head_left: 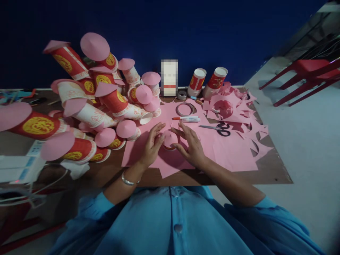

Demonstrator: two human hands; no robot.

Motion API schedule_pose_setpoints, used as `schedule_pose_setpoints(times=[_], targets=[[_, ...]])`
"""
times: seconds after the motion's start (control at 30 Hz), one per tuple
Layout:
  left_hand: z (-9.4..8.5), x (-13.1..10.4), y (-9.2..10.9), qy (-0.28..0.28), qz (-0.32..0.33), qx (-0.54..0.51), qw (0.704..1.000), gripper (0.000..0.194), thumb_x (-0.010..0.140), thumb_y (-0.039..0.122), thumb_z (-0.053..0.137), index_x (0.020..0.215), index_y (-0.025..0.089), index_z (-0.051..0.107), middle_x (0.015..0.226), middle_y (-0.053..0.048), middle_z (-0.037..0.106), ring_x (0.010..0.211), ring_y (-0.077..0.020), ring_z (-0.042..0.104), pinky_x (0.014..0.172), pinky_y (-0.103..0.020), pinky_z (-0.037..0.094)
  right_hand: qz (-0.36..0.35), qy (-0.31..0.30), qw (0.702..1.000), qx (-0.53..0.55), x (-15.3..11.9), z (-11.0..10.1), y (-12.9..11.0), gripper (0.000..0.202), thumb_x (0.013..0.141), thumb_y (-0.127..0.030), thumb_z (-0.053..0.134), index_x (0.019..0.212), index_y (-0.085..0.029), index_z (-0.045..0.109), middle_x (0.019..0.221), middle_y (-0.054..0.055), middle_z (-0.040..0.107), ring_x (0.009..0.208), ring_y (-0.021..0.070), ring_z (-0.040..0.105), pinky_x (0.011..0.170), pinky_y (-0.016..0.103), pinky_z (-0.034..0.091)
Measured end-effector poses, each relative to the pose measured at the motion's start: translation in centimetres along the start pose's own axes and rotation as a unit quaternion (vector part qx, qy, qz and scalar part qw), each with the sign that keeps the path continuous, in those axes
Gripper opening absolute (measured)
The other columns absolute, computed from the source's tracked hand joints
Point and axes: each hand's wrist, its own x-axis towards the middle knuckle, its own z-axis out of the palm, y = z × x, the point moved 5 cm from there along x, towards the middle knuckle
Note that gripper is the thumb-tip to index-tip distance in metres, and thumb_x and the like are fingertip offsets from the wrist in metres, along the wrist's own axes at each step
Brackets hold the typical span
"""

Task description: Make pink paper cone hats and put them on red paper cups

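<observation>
In front of me a pink paper cone (170,137) sits on top of a paper cup, of which only a thin red strip of the side shows below the cone's rim. My left hand (154,144) is at the cone's left, fingers stretched out and thumb by its edge. On the other side, my right hand (191,146) has its fingers spread, with the thumb near the cone's lower right edge. Whether either hand presses on the cone I cannot tell. Pink paper sheets (225,156) lie beneath the cup.
Many red and white paper cups with pink cones (111,101) are heaped at the left. Scissors (217,128), markers (186,119) and a tape ring (185,109) lie beyond my hands. Two stacks of cups (197,83) stand at the back. Pink scraps (247,109) cover the right side.
</observation>
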Motion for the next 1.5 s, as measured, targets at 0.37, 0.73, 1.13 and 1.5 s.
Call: schedule_pose_setpoints(times=[0.37, 0.73, 1.13, 1.5], targets=[[-0.1, 0.1, 1.1, -0.086, 0.055, -0.002, 0.995, 0.065, 0.095, 0.037, 0.073, 0.154, 0.031, 0.047, 0.161, -0.013, 0.052, 0.152, -0.0261, 0.047, 0.125, -0.047, 0.041, 0.021, -0.002, 0.998, 0.057, 0.2, 0.1, -0.1, 0.085, 0.103, -0.044, 0.062, 0.169, -0.029, 0.011, 0.148, 0.014, 0.065, 0.146, 0.0317, 0.054, 0.117, 0.059, 0.046], [-0.1, 0.4, 1.3, -0.081, 0.014, -0.059, 0.995, 0.058, 0.093, 0.037, 0.075, 0.147, 0.030, 0.056, 0.156, -0.011, 0.058, 0.148, -0.0268, 0.052, 0.126, -0.049, 0.042, 0.019, 0.002, 0.997, 0.071, 0.2, 0.0, -0.1, 0.082, 0.103, -0.046, 0.059, 0.169, -0.031, 0.011, 0.150, 0.014, 0.063, 0.147, 0.0319, 0.053, 0.118, 0.061, 0.046], [-0.2, 0.8, 0.7, -0.080, -0.031, -0.099, 0.991, 0.049, 0.095, 0.035, 0.071, 0.142, 0.029, 0.059, 0.155, -0.010, 0.060, 0.148, -0.0248, 0.052, 0.128, -0.048, 0.038, 0.066, 0.011, 0.987, 0.149, 0.1, 0.1, 1.3, 0.075, 0.103, -0.046, 0.062, 0.166, -0.033, 0.023, 0.151, 0.015, 0.062, 0.142, 0.0299, 0.059, 0.122, 0.062, 0.042], [-0.4, 0.4, 0.3, -0.085, -0.031, -0.116, 0.989, 0.074, 0.088, 0.042, 0.079, 0.153, 0.030, 0.047, 0.163, -0.013, 0.051, 0.153, -0.0291, 0.045, 0.127, -0.050, 0.037, 0.047, 0.032, 0.982, 0.178, 0.0, -0.4, 1.4, 0.073, 0.105, -0.041, 0.060, 0.166, -0.037, 0.021, 0.157, 0.014, 0.055, 0.148, 0.0297, 0.053, 0.123, 0.060, 0.040]])
